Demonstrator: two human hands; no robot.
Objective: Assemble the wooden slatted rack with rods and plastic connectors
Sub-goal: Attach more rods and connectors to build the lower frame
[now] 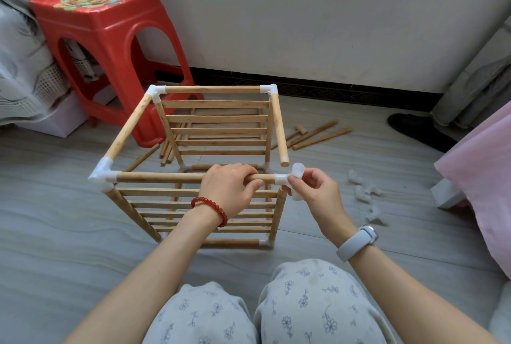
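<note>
Rack (193, 166) stands on the floor (55, 205) in front of my knees, just beside the red stool (110, 48). My left hand (229, 191) curls round the near top rod (166, 177), close to its right end. My right hand (318, 191) pinches the white plastic connector (290, 179) fitted on that end, at the rack's near right corner. The right top rod (278, 128) ends bare, just above the connector. Spare rods (320, 136) and connectors (365, 191) lie on the floor to the right.
</note>
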